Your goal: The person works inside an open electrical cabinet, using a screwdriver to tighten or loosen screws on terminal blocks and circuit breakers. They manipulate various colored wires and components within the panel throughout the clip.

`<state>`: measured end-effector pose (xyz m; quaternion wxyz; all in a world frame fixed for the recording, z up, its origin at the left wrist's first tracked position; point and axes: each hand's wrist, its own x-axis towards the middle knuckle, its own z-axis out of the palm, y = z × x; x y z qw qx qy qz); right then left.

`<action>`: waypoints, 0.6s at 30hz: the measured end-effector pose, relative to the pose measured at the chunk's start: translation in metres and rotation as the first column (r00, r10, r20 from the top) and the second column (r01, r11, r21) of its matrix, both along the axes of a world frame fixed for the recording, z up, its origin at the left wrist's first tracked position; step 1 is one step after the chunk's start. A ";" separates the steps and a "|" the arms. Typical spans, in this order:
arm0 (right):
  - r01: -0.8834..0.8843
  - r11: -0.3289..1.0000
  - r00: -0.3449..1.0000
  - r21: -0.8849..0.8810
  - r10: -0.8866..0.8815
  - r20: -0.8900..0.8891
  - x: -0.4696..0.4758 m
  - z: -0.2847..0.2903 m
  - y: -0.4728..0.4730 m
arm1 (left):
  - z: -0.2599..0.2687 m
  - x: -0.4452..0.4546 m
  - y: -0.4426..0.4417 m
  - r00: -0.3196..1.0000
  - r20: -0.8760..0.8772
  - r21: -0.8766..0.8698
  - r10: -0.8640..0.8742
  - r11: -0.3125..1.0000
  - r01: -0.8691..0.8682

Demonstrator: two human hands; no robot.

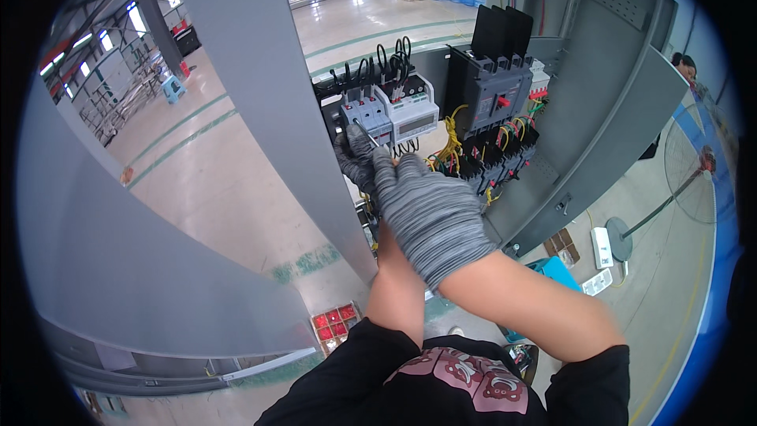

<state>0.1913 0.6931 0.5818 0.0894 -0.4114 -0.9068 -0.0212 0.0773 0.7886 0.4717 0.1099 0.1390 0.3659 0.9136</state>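
My left hand, in a grey striped glove, is at the lower left of a row of modular breakers, its fingers against or just in front of them. My right hand, gloved alike, crosses in front and is closed around a thin metal shaft, seemingly a screwdriver, whose tip lies on the breaker face. Its handle is hidden by the glove. A white electricity meter sits right of the breakers, with black wires above. Farther right is a large moulded-case circuit breaker with a red toggle. Whether my left hand grips anything is hidden.
Grey cabinet posts and a side panel flank the work. Yellow wires run to smaller breakers. On the floor are a box of red parts, a turquoise stool and power strips. A fan and a person are at right.
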 end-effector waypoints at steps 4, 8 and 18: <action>0.001 1.000 0.999 0.024 -0.003 0.048 -0.004 0.007 -0.002 | 0.004 0.003 -0.003 1.000 0.007 0.010 -0.008 1.000 0.008; 0.017 0.998 0.993 0.058 -0.024 0.112 -0.011 0.006 -0.003 | 0.000 0.003 -0.002 1.000 0.003 0.005 0.000 1.000 0.000; -0.052 0.985 0.986 -0.166 0.024 -0.164 -0.010 0.014 -0.009 | -0.004 -0.008 -0.006 1.000 -0.013 0.021 0.018 1.000 -0.018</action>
